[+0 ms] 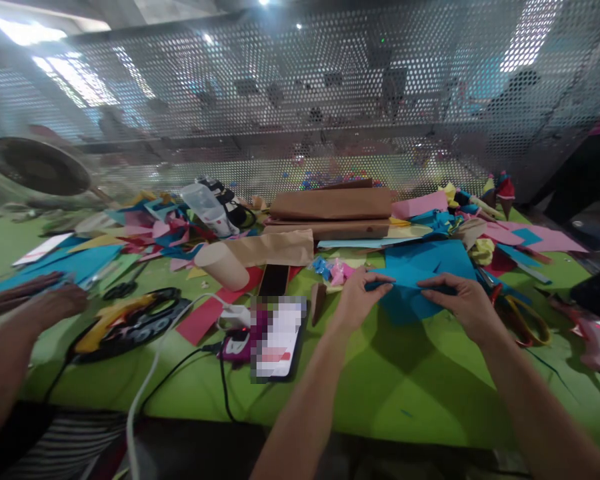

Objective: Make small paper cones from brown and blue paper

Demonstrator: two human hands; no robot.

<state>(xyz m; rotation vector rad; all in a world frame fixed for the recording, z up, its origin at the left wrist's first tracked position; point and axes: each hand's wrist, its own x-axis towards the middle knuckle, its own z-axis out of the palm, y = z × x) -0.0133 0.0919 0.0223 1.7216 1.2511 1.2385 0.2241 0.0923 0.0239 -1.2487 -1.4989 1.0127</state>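
Both my hands are over blue paper [445, 257] on the green table. My left hand [360, 297] pinches the left side of a blue paper piece [407, 303], thumb against fingertips. On its right side, my right hand [457, 300] pinches in the same way. This piece overlaps the larger blue sheet behind it, so its exact outline is hard to make out. A small brown paper cone [318, 303] lies left of my left hand, near small pink and blue wrapped bits [336, 270]. Yellow-handled scissors [525, 320] rest right of my right hand.
A lit phone [283, 340] and a purple power strip [237, 343] with cables lie left of my arms. A pink glue gun [597, 343] is at far right. Rolled brown paper [330, 205] lies behind. Another person's hands [55, 303] work at left.
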